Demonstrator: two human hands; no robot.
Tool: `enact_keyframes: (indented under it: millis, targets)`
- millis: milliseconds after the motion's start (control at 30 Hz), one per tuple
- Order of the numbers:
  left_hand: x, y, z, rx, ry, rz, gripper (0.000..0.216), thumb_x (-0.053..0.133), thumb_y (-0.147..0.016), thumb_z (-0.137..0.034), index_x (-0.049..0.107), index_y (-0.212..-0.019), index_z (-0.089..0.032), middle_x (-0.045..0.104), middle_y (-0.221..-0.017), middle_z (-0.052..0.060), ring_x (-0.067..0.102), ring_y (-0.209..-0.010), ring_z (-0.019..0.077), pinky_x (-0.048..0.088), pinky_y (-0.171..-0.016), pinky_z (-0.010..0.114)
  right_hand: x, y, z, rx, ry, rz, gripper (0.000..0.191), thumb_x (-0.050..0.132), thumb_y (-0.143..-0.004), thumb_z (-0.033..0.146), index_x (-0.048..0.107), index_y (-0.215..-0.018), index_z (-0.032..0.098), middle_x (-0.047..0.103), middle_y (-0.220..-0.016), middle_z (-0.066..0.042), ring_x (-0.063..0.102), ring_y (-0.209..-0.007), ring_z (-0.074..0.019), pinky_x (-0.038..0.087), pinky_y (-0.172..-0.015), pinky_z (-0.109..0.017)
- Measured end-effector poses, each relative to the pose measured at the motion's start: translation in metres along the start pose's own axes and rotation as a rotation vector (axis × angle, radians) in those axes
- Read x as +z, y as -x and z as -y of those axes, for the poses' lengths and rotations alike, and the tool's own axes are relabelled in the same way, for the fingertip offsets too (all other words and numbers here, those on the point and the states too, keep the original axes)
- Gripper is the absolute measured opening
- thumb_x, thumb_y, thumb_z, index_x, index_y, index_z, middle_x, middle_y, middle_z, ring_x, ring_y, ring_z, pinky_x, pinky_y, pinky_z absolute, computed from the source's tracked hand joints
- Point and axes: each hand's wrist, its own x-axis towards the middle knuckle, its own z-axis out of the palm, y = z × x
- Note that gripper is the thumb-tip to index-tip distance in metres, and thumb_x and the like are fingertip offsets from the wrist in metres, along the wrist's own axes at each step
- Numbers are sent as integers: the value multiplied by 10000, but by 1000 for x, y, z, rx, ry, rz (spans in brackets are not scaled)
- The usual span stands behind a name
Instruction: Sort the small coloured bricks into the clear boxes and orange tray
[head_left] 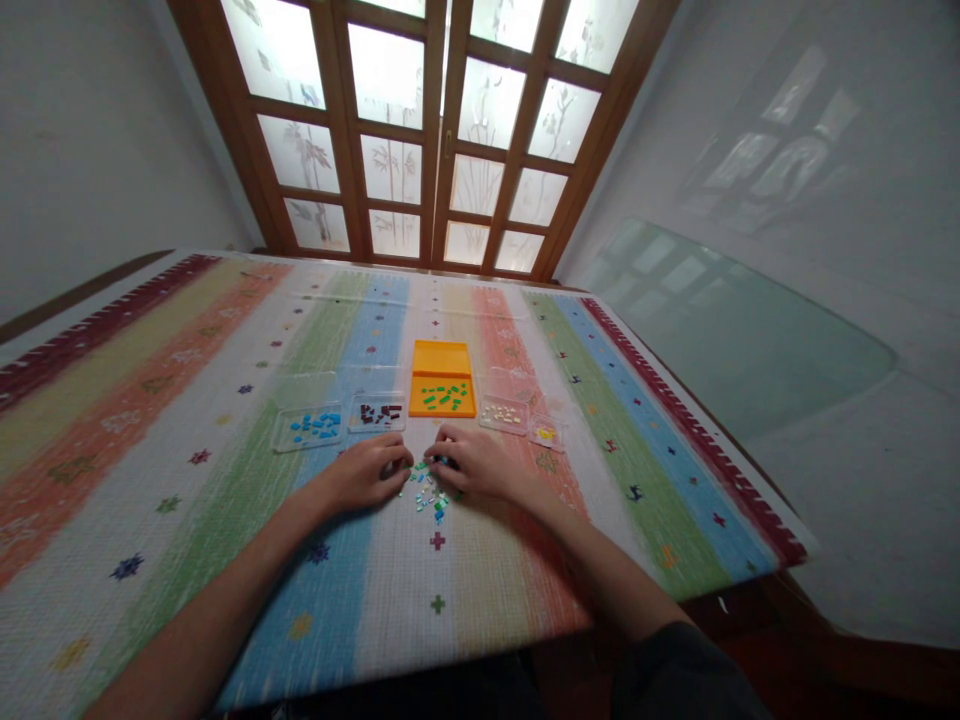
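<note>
A loose pile of small building bricks (429,497), mostly green, blue and pale, lies on the striped tablecloth between my hands. At its left edge is my left hand (369,470), with fingers curled and the thumb drawn in toward the fingertips. My right hand (472,462) reaches over the pile's upper right side, its fingers bent down and pinched among the pieces. Whatever sits between the fingertips of either hand is too small to make out. Just beyond my hands, an opened orange box (442,356) holds green bricks (445,398).
Left of the orange box stand clear containers with blue bricks (315,428) and dark red-brown bricks (380,413). To its right are clear containers with whitish bricks (502,413) and yellow bricks (547,433). The striped tablecloth (300,560) covers the table; glazed wooden doors (435,130) stand behind.
</note>
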Motion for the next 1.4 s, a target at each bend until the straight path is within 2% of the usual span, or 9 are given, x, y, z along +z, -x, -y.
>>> enact_keyframes:
  millis: [167,367,567,733,867,967,1267,1400]
  targets:
    - [-1,1,-2,6,17,-21,174,500,-904,-243,635,-814,-178,585,-802,28,562,-697,148,441,-670,257,-2,-17,11,4,118,128,222,571,-956,246,744,-1078,182,664,-1065,-84,602,-787,-155,387,-654,-257]
    - [1,1,-2,29,9,-64,182,481,-932,-239,616,-827,-175,589,-817,31,574,-708,146,448,-681,253,-2,-19,13,36,155,145,232,555,-972,263,755,-1049,174,672,-1047,-93,610,-794,-162,390,-656,-261]
    - [6,0,1,8,-77,-106,188,470,-941,-234,627,-849,-186,586,-800,26,584,-725,156,448,-699,265,-3,-19,11,35,97,152,182,589,-954,244,744,-984,153,667,-985,-88,608,-787,-161,404,-669,-260]
    - [6,0,1,-16,-96,-105,157,496,-912,-244,636,-885,-179,599,-769,25,570,-687,160,443,-674,274,-17,-28,-6,78,21,62,104,633,-914,188,720,-957,151,654,-969,-70,612,-840,-166,427,-726,-258]
    - [6,1,1,-43,-137,-123,113,524,-863,-237,623,-876,-182,607,-755,26,563,-678,166,436,-672,280,-31,-41,-25,176,53,-45,117,612,-927,173,713,-976,139,642,-981,-78,616,-864,-167,429,-745,-256]
    - [6,1,2,-52,-147,-120,90,522,-846,-215,607,-845,-183,606,-735,24,560,-660,167,425,-658,280,-36,-52,-34,238,109,-54,147,593,-945,187,721,-998,136,653,-1024,-95,629,-891,-174,432,-749,-256]
    - [7,1,5,-51,-116,-130,109,503,-852,-200,606,-820,-185,624,-699,19,554,-613,153,399,-620,272,-30,-73,-40,360,221,7,232,543,-962,203,755,-1053,175,677,-1073,-114,656,-904,-210,438,-689,-271]
    - [3,2,4,-73,-168,-111,104,506,-817,-194,601,-775,-186,619,-663,18,539,-580,156,394,-599,278,-22,-64,-33,290,148,-42,238,571,-943,189,740,-1110,175,673,-1069,-104,643,-921,-204,442,-726,-270]
